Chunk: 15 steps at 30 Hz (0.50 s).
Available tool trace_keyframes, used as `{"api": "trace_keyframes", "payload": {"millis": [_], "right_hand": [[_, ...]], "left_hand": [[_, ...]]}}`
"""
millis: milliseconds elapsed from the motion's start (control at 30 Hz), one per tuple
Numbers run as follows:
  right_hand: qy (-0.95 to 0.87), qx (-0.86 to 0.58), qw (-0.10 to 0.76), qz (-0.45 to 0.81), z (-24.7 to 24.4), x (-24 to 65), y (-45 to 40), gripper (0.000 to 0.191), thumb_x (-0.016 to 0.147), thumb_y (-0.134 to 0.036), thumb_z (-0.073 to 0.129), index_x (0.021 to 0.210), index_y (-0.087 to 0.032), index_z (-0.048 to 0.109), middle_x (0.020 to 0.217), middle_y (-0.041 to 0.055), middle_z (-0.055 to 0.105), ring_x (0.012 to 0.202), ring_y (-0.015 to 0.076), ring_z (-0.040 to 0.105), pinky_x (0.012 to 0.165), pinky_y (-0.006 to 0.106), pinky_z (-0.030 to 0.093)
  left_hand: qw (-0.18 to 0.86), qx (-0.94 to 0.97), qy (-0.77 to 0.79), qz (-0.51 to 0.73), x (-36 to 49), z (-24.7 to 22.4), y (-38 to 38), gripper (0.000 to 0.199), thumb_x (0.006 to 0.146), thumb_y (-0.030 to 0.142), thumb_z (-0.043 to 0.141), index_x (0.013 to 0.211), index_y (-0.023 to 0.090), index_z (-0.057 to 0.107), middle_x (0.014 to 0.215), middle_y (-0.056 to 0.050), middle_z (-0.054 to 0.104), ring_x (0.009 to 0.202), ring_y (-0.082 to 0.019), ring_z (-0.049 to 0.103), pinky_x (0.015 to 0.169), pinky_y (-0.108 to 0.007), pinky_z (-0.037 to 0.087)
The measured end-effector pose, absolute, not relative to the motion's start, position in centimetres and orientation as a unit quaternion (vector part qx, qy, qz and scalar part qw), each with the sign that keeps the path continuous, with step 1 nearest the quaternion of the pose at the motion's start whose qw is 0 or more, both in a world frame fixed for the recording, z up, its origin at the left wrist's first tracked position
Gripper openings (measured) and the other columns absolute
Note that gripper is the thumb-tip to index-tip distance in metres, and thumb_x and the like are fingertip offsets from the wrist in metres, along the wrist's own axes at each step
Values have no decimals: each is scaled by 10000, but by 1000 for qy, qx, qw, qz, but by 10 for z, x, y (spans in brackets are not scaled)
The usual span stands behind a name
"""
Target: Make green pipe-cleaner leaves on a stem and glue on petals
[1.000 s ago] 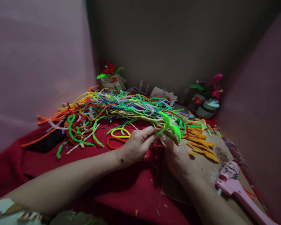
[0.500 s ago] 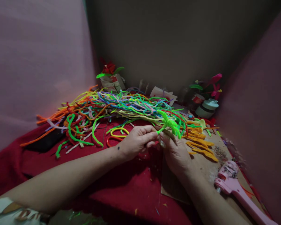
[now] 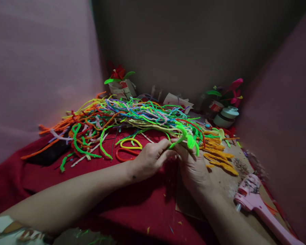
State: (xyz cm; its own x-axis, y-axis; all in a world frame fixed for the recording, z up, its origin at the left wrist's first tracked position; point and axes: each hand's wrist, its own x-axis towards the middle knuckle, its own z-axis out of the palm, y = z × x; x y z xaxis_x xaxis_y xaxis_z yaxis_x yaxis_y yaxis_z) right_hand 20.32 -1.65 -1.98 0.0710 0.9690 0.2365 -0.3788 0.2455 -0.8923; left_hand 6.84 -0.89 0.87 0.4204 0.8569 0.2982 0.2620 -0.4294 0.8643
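My left hand point(image 3: 150, 158) pinches the stem end of a bright green pipe-cleaner piece point(image 3: 190, 139) with leaf-like loops. Close beside it, my right hand point(image 3: 192, 166) is closed around the same piece near the stem, its fingertips partly hidden. The green loops stick up and to the right above my right hand. Behind both hands lies a heap of many-coloured pipe cleaners point(image 3: 142, 114). Left of my left hand rest scissors with red and yellow handles point(image 3: 127, 154), their blades not clearly seen.
Orange pipe-cleaner shapes point(image 3: 219, 154) lie on a cardboard sheet point(image 3: 219, 190) at right. A pink glue gun point(image 3: 252, 197) sits at its right edge. Behind stand a pale lidded jar point(image 3: 226, 117), a red flower point(image 3: 118, 72) and a pink flower point(image 3: 236, 92). Red cloth point(image 3: 132, 207) covers the table.
My left hand has rolled over a little, its wrist turning. The green piece has twisted, its loops now tipping further right and lower. Both hands still hold it in about the same place.
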Motion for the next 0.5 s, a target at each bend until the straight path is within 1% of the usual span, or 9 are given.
{"api": "trace_keyframes", "payload": {"millis": [33, 67, 133, 233, 333, 433, 500], "right_hand": [[-446, -331, 653, 514, -20, 203, -17, 198, 737, -261, 654, 929, -221, 675, 819, 4, 687, 883, 206, 592, 852, 367, 420], [-447, -327, 652, 518, -20, 203, -17, 185, 741, -245, 652, 923, -224, 675, 831, 1, 686, 893, 201, 589, 867, 367, 414], [-451, -313, 643, 534, -19, 203, -17, 156, 748, -226, 647, 902, -227, 675, 855, 1, 684, 909, 198, 585, 878, 368, 413], [-461, -303, 639, 535, -16, 202, -17, 101, 756, -224, 648, 854, -229, 674, 882, 5, 677, 948, 197, 578, 896, 365, 414], [-462, -301, 640, 536, -15, 201, -16, 75, 764, -241, 645, 833, -228, 671, 859, 3, 674, 908, 183, 590, 869, 354, 435], [-453, -284, 623, 571, -16, 203, -16, 135, 769, -249, 636, 899, -235, 670, 834, -1, 674, 825, 177, 605, 796, 354, 466], [-452, -280, 622, 574, -17, 205, -15, 155, 761, -242, 646, 912, -235, 680, 810, 1, 676, 807, 179, 605, 790, 354, 466]], "left_hand": [[351, 764, 374, 392, 68, 7, -9, 152, 849, 255, 489, 746, 160, 548, 624, 37, 482, 542, -62, 434, 539, -181, 346], [341, 767, 377, 392, 69, 7, -8, 164, 855, 249, 477, 736, 159, 544, 618, 37, 479, 545, -64, 433, 543, -181, 346], [374, 747, 385, 393, 69, 8, -8, 226, 870, 260, 453, 678, 155, 511, 578, 42, 455, 518, -59, 409, 512, -174, 332], [492, 680, 381, 388, 69, 13, -8, 251, 866, 307, 468, 670, 153, 491, 524, 60, 431, 426, -38, 341, 423, -160, 279], [613, 597, 363, 370, 69, 16, -8, 205, 848, 331, 510, 760, 148, 535, 500, 75, 433, 354, -17, 290, 361, -146, 215], [701, 527, 320, 358, 68, 13, -6, 169, 832, 316, 554, 834, 147, 564, 502, 77, 449, 333, -6, 287, 339, -127, 204], [750, 487, 282, 348, 67, 10, -3, 150, 829, 294, 565, 808, 145, 557, 488, 78, 448, 316, -6, 267, 321, -124, 217]]}}
